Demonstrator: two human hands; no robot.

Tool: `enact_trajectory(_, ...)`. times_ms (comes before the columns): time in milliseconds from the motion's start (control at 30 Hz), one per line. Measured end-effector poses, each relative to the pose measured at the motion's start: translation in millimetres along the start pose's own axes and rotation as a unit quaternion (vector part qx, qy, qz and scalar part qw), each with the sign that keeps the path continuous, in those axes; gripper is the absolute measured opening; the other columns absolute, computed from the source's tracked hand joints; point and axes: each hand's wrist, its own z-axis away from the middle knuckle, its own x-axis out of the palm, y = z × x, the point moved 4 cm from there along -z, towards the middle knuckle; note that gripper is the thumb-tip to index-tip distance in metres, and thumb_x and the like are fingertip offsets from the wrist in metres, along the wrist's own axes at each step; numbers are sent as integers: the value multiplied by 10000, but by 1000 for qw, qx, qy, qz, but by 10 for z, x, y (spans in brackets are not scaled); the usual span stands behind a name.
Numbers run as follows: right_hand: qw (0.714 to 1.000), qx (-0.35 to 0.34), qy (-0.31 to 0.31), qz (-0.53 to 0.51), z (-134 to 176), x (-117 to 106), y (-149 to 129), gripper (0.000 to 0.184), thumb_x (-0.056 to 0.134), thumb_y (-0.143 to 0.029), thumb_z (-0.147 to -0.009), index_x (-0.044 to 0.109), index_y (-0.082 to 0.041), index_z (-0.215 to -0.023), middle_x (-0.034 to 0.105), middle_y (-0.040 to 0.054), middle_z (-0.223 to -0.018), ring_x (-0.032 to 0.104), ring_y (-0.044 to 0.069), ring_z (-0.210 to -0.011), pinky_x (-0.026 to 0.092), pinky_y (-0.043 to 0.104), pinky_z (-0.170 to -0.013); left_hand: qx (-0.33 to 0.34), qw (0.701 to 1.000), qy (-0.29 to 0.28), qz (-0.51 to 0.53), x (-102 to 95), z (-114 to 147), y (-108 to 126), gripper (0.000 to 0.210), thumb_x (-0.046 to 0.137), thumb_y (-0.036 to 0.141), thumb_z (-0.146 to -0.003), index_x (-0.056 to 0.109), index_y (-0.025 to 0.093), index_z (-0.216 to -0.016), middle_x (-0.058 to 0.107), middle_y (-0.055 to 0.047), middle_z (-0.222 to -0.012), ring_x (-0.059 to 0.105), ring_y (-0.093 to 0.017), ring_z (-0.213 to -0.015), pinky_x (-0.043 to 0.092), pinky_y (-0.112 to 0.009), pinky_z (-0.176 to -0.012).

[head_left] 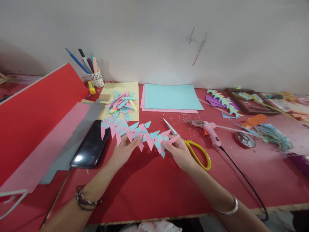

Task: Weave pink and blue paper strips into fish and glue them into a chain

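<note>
Between my two hands stretches a woven paper garland (136, 132) of pink and light-blue strips with pointed ends and small dark dots along it. My left hand (125, 149) pinches its middle between thumb and fingers. At its right end, my right hand (178, 151) grips it the same way. Scissors (198, 154) with yellow handles lie on the table, partly behind my right hand. Beyond the garland's left part is a pile of cut paper strips (123, 102) on a pale yellow sheet (106, 91). A black phone (89, 146) lies left of my left hand.
A pink glue gun (211, 130) with a black cord lies to the right. Blue sheets (172, 96) lie by the wall. A pen cup (96, 79) stands at the back left, near a red board (45, 112). A brown frame (256, 108) is at the back right.
</note>
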Motion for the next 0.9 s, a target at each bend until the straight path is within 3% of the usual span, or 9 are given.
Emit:
enact_trajectory(200, 998, -6, 8, 62, 8, 17, -69, 120, 632, -299, -703, 611, -182, -722, 616, -24, -612, 526, 83, -523, 438, 210, -507, 7, 1000, -16, 0, 10, -16, -20, 222, 687, 332, -567, 596, 205, -725, 703, -21, -808, 644, -208, -868, 497, -310, -802)
enact_trajectory(467, 998, -8, 24, 58, 16, 26, -71, 171, 608, -336, -727, 563, -173, -697, 594, -38, -538, 507, 65, -424, 413, 189, -416, 5, 1000, -16, -11, -7, -21, -41, 266, 683, 370, -559, 597, 202, -747, 689, -21, -810, 632, -208, -877, 470, -331, -833)
enact_trajectory(900, 993, -25, 53, 104, 18, 15, -97, 182, 597, -337, -719, 541, -178, -651, 552, -35, -532, 467, 67, -430, 395, 202, -409, 10, 999, -20, -48, -7, -18, -31, 302, 677, 420, -555, 588, 198, -740, 676, -36, -798, 624, -217, -859, 472, -331, -797)
